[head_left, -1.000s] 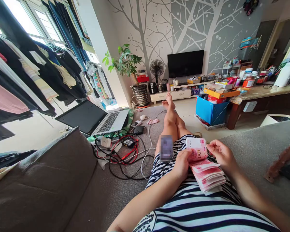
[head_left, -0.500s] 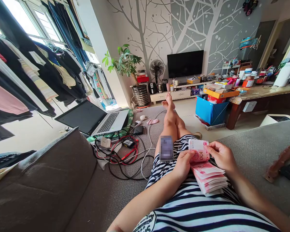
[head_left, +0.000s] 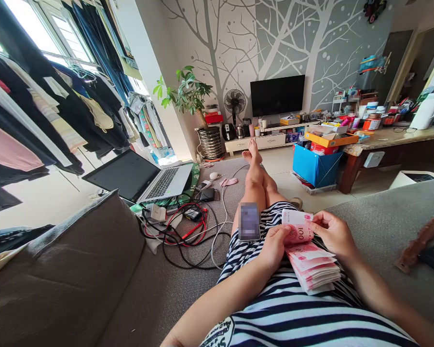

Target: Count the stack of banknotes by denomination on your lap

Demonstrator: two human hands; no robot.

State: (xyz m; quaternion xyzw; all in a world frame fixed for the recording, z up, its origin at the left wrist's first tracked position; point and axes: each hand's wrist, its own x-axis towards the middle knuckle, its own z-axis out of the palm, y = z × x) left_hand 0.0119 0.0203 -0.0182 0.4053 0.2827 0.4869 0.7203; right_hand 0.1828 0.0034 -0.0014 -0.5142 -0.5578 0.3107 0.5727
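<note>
On the person's striped lap, the left hand (head_left: pixel 275 246) steadies the stack of banknotes (head_left: pixel 313 265) so it stays squared while the right hand (head_left: pixel 332 233) fingers pinch the top note (head_left: pixel 297 225), peeling it up.

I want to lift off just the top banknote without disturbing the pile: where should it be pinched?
Probably at the raised far end of the top banknote, from the right: it curls up off the stack there, while the left hand pins the other side.
</note>
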